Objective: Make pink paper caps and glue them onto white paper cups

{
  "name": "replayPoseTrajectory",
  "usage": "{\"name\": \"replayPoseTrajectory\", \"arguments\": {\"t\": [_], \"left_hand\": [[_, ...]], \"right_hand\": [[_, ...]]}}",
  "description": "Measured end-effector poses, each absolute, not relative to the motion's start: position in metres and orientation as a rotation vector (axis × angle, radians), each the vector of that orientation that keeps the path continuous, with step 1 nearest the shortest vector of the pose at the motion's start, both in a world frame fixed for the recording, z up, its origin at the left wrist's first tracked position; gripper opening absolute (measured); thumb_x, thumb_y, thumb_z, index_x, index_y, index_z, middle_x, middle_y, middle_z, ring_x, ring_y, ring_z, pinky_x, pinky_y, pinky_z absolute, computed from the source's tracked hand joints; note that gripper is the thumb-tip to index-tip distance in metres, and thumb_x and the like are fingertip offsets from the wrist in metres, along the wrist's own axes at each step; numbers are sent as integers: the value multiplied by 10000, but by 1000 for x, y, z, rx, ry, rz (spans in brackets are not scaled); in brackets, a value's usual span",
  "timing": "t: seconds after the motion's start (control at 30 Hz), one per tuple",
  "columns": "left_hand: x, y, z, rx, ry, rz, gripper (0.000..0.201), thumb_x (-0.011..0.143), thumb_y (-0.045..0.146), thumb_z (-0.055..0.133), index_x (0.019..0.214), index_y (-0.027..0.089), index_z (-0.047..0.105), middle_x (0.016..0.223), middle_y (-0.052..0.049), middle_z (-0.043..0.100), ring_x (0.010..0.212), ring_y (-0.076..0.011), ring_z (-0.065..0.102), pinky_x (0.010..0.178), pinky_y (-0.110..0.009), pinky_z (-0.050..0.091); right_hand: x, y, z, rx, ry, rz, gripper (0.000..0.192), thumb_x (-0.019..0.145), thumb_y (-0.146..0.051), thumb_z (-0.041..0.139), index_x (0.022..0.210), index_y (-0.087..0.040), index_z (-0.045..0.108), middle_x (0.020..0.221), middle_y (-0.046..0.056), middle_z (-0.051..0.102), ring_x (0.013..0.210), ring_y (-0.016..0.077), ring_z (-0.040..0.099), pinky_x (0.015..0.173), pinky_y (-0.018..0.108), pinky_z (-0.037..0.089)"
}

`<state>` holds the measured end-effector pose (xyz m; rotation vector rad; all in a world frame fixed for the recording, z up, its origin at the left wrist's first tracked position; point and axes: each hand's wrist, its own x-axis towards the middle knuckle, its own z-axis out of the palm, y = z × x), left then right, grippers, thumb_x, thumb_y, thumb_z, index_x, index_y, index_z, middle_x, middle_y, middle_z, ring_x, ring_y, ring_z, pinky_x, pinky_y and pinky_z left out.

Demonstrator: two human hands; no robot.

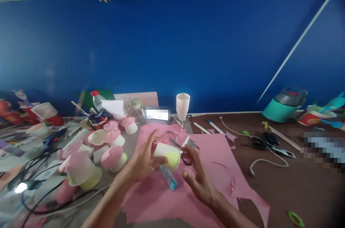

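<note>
Fingers [157, 161] of left hand [144, 159] curled around paper cup [168, 154], lying on its side above pink sheet [215, 156]. Right hand [198, 177] half open, fingertips beside cup rim, near scissors [183, 145]; grip on them not discernible. Blue-capped tube [169, 177] just below cup. Pink-topped cups [107, 145] clustered at left. White cup [183, 105] upright near wall.
</note>
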<state>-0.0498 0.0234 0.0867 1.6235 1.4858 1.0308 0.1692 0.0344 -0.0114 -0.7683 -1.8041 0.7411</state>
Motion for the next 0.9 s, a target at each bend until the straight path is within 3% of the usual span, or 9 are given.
{"name": "replayPoseTrajectory", "arguments": {"t": [0.1, 0.27, 0.43, 0.57, 0.77, 0.9], "left_hand": [[-36, 20, 61, 1553, 1478, 1061, 821, 687, 401, 818, 1420, 194, 512, 1185, -163, 703, 921, -302, 695, 748, -361, 579], [-34, 22, 36, 1366, 1307, 1142, 723, 739, 443, 772, 1368, 166, 548, 1284, -190, 648, 1142, -351, 637, 889, -384, 551], [-29, 24, 43, 1216, 1142, 1127, 623, 713, 559, 776, 1165, 141, 679, 1082, -143, 716, 967, -293, 656, 805, -347, 534], [-28, 24, 42, 1121, 1145, 1186, 559, 714, 614, 759, 1043, 162, 740, 964, -107, 729, 899, -253, 640, 761, -319, 511], [-33, 23, 24, 962, 1175, 1300, 417, 821, 559, 695, 990, 182, 739, 779, -38, 676, 709, -157, 576, 636, -240, 461], [-34, 25, 13, 820, 1194, 1472, 334, 799, 506, 738, 890, 186, 710, 794, -22, 657, 743, -153, 583, 690, -235, 488]], "right_hand": [[165, 30, -10, -809, -1830, 703, 704, 911, -577, 567, 1456, -206, 323, 1357, 180, 552, 1174, 309, 620, 935, 422, 555], [162, 33, -12, -926, -1794, 705, 503, 883, -436, 634, 1310, -206, 500, 1218, 142, 652, 1091, 307, 656, 899, 424, 565], [164, 38, -10, -977, -1622, 1037, 419, 900, -495, 591, 1194, -198, 601, 1059, 92, 713, 899, 254, 692, 728, 328, 588], [165, 38, -4, -977, -1582, 1227, 438, 906, -540, 572, 1154, -187, 644, 999, 86, 730, 851, 252, 685, 698, 330, 578], [167, 38, 3, -900, -1642, 1306, 480, 873, -611, 566, 1077, -192, 680, 904, 80, 723, 825, 265, 680, 676, 338, 570], [167, 38, -3, -914, -1617, 1314, 522, 857, -645, 570, 1090, -190, 677, 914, 85, 723, 811, 262, 676, 664, 338, 569]]}}
